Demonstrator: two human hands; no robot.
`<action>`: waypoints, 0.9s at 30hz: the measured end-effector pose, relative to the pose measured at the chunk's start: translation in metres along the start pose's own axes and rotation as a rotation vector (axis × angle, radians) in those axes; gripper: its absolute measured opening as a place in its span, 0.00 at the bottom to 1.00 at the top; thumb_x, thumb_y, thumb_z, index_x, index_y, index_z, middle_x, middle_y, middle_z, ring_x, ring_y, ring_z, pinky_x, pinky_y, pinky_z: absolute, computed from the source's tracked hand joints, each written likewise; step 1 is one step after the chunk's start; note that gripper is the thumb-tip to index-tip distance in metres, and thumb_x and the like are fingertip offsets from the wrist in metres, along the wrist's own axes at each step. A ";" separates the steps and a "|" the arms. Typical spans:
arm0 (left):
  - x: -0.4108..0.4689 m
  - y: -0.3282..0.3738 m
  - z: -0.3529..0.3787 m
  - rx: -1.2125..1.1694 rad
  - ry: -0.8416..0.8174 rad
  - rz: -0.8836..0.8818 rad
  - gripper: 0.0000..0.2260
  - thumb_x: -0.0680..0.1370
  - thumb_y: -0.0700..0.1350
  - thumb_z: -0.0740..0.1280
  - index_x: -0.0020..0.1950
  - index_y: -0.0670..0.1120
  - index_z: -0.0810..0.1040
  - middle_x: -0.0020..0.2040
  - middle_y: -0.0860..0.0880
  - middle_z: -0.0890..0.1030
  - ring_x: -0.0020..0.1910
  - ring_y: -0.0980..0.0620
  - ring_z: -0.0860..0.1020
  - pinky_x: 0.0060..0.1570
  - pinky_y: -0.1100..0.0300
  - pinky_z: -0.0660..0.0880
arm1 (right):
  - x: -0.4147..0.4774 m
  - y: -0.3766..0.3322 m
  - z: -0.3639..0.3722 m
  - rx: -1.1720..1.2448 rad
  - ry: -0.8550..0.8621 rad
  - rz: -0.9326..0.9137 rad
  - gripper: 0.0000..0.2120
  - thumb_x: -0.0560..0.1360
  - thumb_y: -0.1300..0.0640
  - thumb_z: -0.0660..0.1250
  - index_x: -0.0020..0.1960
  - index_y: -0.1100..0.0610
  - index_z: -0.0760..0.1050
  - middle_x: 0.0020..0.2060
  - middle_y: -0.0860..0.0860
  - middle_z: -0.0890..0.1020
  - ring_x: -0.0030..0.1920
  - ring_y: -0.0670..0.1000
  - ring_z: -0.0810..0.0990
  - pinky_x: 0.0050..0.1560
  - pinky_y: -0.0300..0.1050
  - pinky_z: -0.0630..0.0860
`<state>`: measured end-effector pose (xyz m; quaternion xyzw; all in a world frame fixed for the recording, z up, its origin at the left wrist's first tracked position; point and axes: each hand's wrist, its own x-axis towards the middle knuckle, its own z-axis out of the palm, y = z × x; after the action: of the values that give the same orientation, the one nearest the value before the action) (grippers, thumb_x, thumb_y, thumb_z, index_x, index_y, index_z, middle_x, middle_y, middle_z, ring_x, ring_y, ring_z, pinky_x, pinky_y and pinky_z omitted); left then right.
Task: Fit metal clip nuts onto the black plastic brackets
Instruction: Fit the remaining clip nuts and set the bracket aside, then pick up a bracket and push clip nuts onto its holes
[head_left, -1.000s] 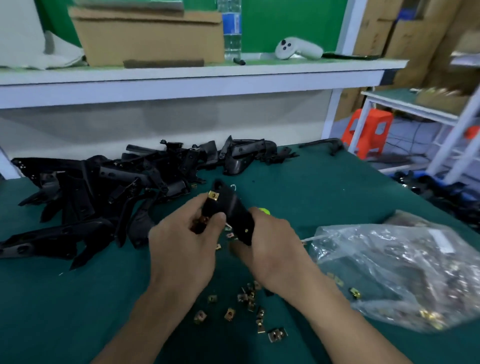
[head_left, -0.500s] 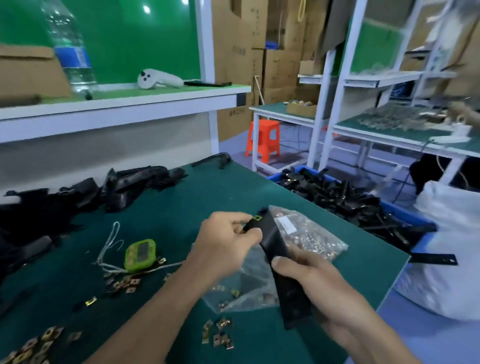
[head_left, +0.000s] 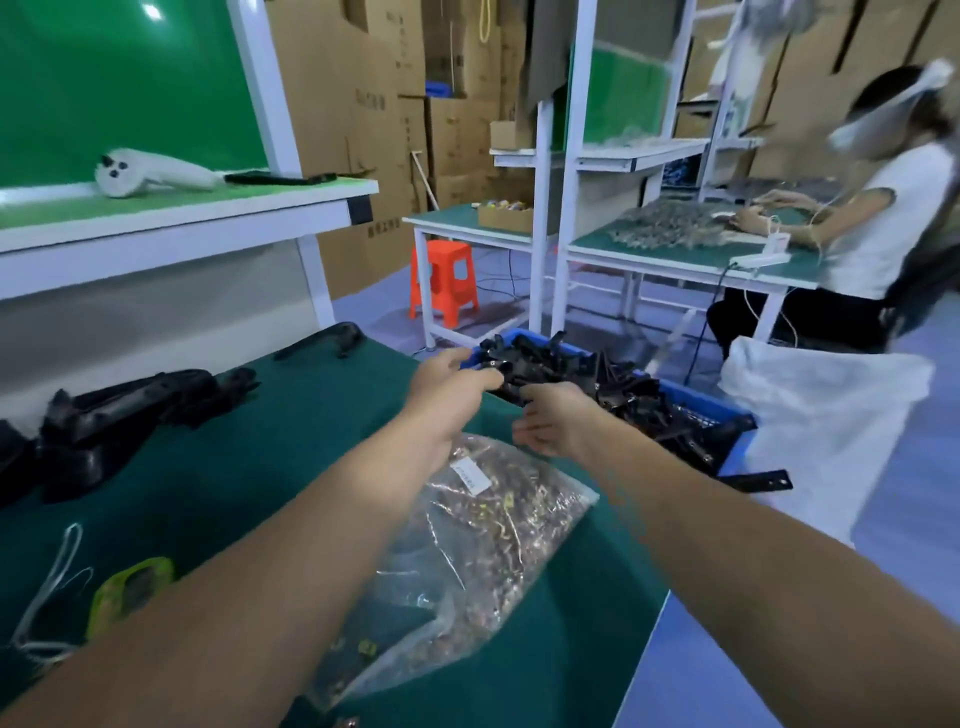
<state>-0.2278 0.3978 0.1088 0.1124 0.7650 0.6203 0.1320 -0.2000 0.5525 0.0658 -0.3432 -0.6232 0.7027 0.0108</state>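
The blue plastic bin (head_left: 727, 413) heaped with black plastic brackets (head_left: 623, 395) at one o'clock is now receiving both hands, so the bracket carried a moment ago is probably landing there, finished. The right hand (head_left: 558, 423) is hanging slack and empty; I cannot tell whether the left hand (head_left: 447, 382) is gripping anything.

Where I work, around the orange stool (head_left: 444, 283).
Behind it I see stacked cardboard boxes (head_left: 363, 93); right of it a white-framed bench (head_left: 649, 258); left, a green board (head_left: 119, 78).

clip-nut bag (head_left: 467, 545) on table (head_left: 234, 467), bin (head_left: 730, 413) of brackets (head_left: 623, 395) beyond (off its edge)
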 end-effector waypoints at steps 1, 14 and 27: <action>0.004 -0.007 -0.011 0.034 0.023 0.021 0.19 0.74 0.43 0.74 0.65 0.51 0.80 0.56 0.55 0.80 0.48 0.60 0.76 0.47 0.62 0.70 | 0.003 0.002 0.019 -0.053 0.003 -0.080 0.07 0.74 0.56 0.70 0.45 0.59 0.75 0.40 0.58 0.81 0.34 0.56 0.80 0.33 0.44 0.74; -0.060 -0.070 -0.194 0.495 0.507 0.033 0.10 0.75 0.48 0.69 0.38 0.61 0.87 0.39 0.59 0.86 0.42 0.54 0.85 0.44 0.53 0.83 | -0.077 0.025 0.216 -0.749 -0.345 -0.604 0.12 0.70 0.59 0.63 0.40 0.47 0.84 0.38 0.47 0.85 0.41 0.49 0.81 0.35 0.36 0.71; -0.268 -0.171 -0.407 0.588 0.747 -0.359 0.06 0.79 0.49 0.71 0.51 0.60 0.85 0.47 0.62 0.84 0.44 0.62 0.81 0.46 0.62 0.81 | -0.113 0.086 0.440 -1.085 -0.690 -0.808 0.27 0.80 0.56 0.63 0.77 0.51 0.63 0.66 0.53 0.77 0.50 0.51 0.78 0.45 0.42 0.72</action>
<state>-0.1168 -0.1017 0.0377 -0.2180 0.9094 0.3442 -0.0833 -0.2962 0.1010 0.0372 0.1938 -0.9267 0.3065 -0.0984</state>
